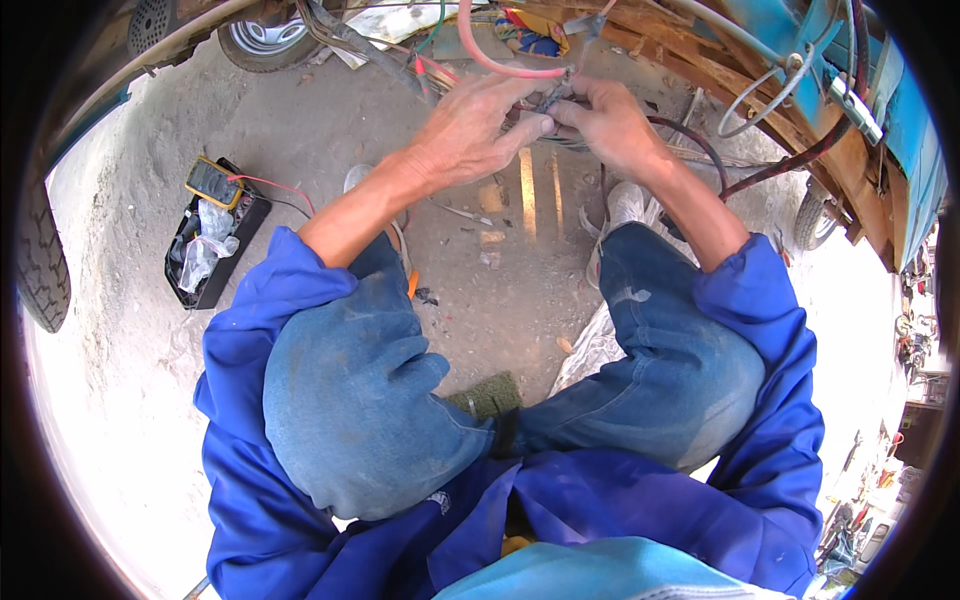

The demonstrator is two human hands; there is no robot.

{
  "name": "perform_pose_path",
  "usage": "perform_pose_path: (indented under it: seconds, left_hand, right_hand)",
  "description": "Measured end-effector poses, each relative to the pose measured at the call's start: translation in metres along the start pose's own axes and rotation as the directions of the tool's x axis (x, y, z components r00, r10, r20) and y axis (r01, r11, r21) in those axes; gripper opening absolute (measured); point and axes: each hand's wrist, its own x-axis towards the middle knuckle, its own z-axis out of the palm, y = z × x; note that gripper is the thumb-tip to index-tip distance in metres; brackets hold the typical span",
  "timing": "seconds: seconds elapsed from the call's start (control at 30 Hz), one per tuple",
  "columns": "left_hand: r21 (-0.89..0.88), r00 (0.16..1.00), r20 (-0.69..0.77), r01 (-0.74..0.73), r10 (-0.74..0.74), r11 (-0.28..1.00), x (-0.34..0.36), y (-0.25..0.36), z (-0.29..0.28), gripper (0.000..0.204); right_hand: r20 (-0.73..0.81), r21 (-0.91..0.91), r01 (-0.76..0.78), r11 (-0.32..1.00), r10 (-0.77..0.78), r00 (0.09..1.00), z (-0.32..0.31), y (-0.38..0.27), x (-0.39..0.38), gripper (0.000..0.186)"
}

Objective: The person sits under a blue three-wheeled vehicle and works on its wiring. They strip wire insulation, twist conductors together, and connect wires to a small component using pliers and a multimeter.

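Observation:
My left hand (475, 130) and my right hand (605, 125) meet at the top middle, fingers closed round a dark wire bundle (555, 96) under the vehicle's body. A thick pink hose (510, 68) curves down to just above my fingers. Thinner grey wires and a dark reddish cable (700, 140) run behind and beside my hands. Exactly which strand each fingertip holds is too small to tell.
A black tray (200, 290) with a yellow multimeter (212, 182) and plastic bags sits at left. Tyres (45, 260) show at left, top and right. Rusty, blue-painted vehicle bodywork (895, 180) arches overhead at right. A green mat (485, 390) lies between my legs.

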Motion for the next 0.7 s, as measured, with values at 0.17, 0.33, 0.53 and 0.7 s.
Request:
perform_pose_path:
  seconds: [0.17, 0.33, 0.53, 0.7]
  left_hand:
    - [-0.045, 0.994, 0.056, 0.095, -0.092, 0.994, 0.006, 0.002, -0.001, 0.030]
    - [-0.178, 0.982, 0.005, 0.186, -0.188, 0.966, 0.011, -0.005, 0.004, 0.029]
    - [-0.357, 0.942, 0.062, 0.330, -0.331, 0.874, 0.015, -0.012, 0.003, 0.030]
    - [-0.356, 0.907, 0.129, 0.419, -0.400, 0.835, 0.016, -0.011, -0.002, 0.027]
  right_hand:
    - [0.044, -0.061, -0.035, 0.998, 0.038, 0.998, 0.002, 0.002, -0.002, 0.028]
    - [0.027, 0.216, -0.006, 0.976, 0.000, 1.000, 0.006, 0.003, -0.005, 0.025]
    - [-0.034, -0.068, 0.134, 0.989, -0.137, 0.990, 0.002, 0.005, -0.006, 0.020]
    - [-0.130, -0.190, 0.270, 0.944, -0.297, 0.946, 0.013, 0.004, -0.013, 0.021]
